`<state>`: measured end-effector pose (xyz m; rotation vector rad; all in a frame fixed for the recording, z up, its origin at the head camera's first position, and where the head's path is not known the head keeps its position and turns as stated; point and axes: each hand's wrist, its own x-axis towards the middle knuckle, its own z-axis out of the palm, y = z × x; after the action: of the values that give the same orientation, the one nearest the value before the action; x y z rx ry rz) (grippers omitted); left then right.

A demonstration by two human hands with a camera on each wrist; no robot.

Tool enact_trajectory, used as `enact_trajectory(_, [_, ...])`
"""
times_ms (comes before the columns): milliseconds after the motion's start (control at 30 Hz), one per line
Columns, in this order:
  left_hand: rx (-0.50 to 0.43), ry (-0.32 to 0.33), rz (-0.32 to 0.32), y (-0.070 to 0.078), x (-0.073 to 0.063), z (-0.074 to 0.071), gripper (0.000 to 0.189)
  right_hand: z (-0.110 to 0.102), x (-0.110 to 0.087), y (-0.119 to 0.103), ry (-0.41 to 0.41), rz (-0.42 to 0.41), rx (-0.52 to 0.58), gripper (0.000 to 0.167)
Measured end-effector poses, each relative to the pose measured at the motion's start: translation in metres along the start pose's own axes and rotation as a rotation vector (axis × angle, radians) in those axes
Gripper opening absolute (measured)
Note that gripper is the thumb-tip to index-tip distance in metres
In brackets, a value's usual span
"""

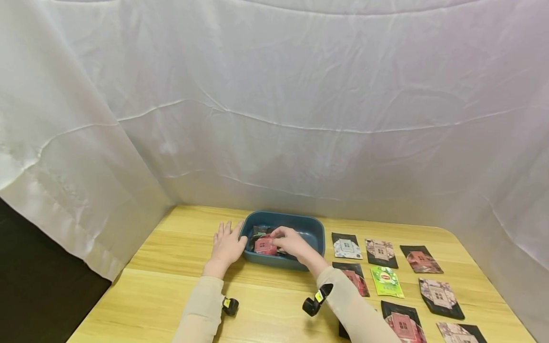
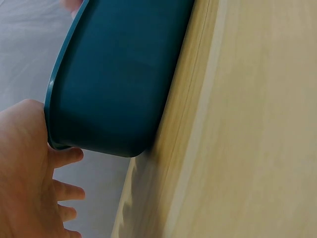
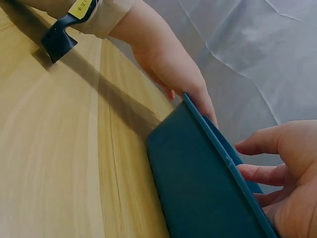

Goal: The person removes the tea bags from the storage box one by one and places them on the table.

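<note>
A dark teal plastic bin [image 1: 315,236] stands at the back of the wooden table with several tea sachets inside. My right hand [image 1: 293,244] reaches over its near rim, fingers bent, and pinches the right edge of a red tea sachet [image 1: 263,246]. In the right wrist view, the near wall hides the sachet and part of the fingers of my right hand [image 3: 292,178]. My left hand [image 1: 228,245] lies along the bin's left end with straight, spread fingers. The left wrist view has the thumb of my left hand [image 2: 25,173] at the rim and a finger against the outer wall.
Rows of tea sachets lie on the right side of the table [image 1: 274,290], among them a green one [image 1: 387,281], a white-and-black one [image 1: 347,246] and a red-and-black one [image 1: 403,324]. A grey-white cloth [image 1: 274,162] hangs behind the table and along both sides.
</note>
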<state>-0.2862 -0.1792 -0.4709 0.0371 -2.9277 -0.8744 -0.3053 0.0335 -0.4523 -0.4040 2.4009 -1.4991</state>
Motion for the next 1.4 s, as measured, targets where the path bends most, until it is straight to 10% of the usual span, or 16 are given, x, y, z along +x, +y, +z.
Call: enact_trajectory(1400, [0.003, 0.001, 0.003, 0.000, 0.001, 0.000, 0.058, -0.009, -0.018, -0.005, 0.160, -0.117, 0.150, 0.022])
